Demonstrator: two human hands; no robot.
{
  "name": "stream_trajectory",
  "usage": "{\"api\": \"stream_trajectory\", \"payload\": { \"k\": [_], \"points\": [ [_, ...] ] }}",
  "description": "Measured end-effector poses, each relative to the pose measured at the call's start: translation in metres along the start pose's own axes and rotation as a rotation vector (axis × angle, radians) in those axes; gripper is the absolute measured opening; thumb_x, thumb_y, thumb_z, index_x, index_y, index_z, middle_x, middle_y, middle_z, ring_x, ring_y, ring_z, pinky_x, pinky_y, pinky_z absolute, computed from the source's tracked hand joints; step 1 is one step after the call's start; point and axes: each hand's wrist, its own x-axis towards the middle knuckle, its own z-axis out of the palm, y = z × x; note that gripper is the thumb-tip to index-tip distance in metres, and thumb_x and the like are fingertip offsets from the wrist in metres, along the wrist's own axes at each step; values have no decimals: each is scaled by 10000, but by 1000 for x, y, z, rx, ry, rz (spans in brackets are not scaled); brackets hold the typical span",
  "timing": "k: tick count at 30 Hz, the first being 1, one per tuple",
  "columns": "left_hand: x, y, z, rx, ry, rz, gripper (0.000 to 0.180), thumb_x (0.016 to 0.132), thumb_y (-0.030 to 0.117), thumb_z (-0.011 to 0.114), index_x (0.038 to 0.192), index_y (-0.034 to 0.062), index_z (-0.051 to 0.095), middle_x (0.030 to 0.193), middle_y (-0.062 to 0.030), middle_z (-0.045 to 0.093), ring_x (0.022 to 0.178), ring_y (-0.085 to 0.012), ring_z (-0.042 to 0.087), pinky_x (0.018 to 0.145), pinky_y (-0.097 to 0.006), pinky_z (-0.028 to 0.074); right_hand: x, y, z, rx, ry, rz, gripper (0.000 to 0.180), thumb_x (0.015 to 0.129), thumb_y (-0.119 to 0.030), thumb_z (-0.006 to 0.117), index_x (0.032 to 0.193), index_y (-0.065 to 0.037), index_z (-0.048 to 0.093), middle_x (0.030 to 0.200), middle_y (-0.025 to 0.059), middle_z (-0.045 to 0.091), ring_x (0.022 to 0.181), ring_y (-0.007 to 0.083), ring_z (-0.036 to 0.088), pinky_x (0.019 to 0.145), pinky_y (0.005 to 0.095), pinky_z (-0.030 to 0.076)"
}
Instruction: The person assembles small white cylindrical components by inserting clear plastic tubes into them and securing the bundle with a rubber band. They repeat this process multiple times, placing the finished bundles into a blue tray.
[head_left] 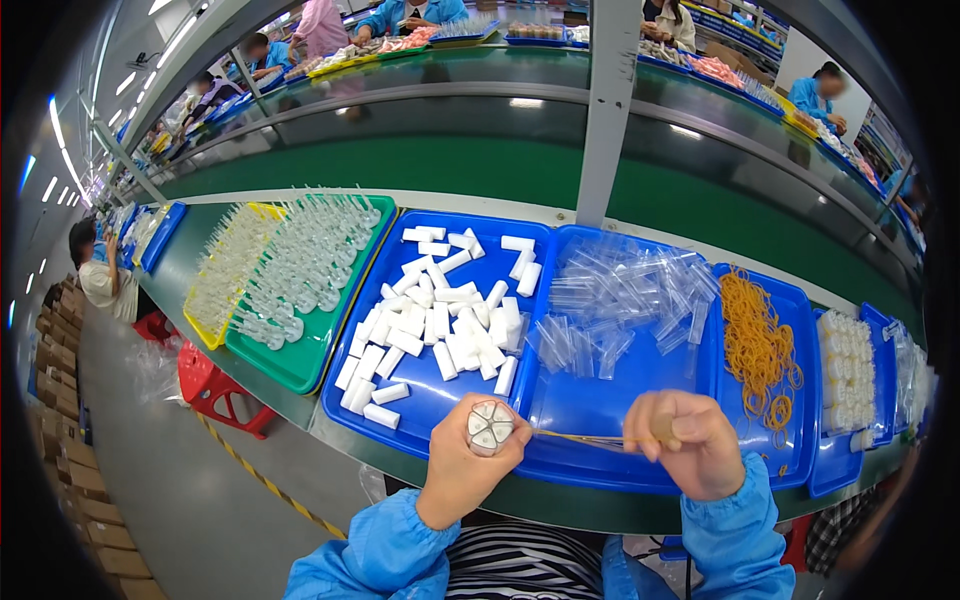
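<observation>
My left hand (455,475) is wrapped round a bundle of white wedge-like pieces (490,427), whose round end faces up. From that bundle a tan rubber band (585,438) stretches sideways to my right hand (700,445), whose fingers are closed on it. A tan cover, perhaps a finger cot (663,427), shows among the right fingers. Both hands are over the near edge of the blue trays. Beyond them lie loose white blocks (440,320), clear plastic sleeves (620,290) and a heap of rubber bands (757,335).
Left of the blue trays (425,395) stand a green tray (375,235) and a yellow tray (205,330) of clear stemmed parts. White bundles (845,370) stand at right. A metal post (605,120) rises behind. A red stool (215,385) is at left; people sit across the green conveyor (400,165).
</observation>
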Motion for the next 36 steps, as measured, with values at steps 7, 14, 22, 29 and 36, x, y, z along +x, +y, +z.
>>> {"api": "stream_trajectory", "payload": {
  "k": [7,14,22,29,36],
  "points": [
    [-16,3,19,-105,-350,-59,197,829,61,747,975,35,617,884,-18,650,803,-74,595,720,-250,508,8,9,41,-103,362,-173,522,839,-34,619,1336,54,487,1158,249,659,891,291,698,819,396,559],
    [-14,11,14,-290,-542,-256,215,853,110,727,1013,32,606,893,-16,654,792,-80,596,704,-252,499,13,25,33,-581,220,-191,1202,471,-501,971,1417,2,427,1427,225,494,1101,296,646,1001,427,482],
    [-5,-24,33,-6,-850,64,255,864,233,649,1009,29,600,842,-143,653,750,-303,640,679,-399,502,5,-7,59,-1628,-390,-176,1071,449,-590,939,1255,8,566,1219,155,659,1059,278,672,988,464,448],
    [0,21,-21,-225,-686,-115,246,859,157,777,999,59,601,831,-6,617,739,-73,556,658,-258,454,-4,-1,0,-1513,-144,-397,430,779,-484,765,944,-99,668,914,23,700,820,224,642,877,437,385],
    [7,23,2,-544,-79,-189,281,842,81,778,1083,26,644,818,-14,632,664,-55,566,588,-226,450,-16,-8,28,176,7,-510,449,1063,-406,388,1282,-56,566,1003,50,660,808,134,604,808,333,418]
  ]
}}
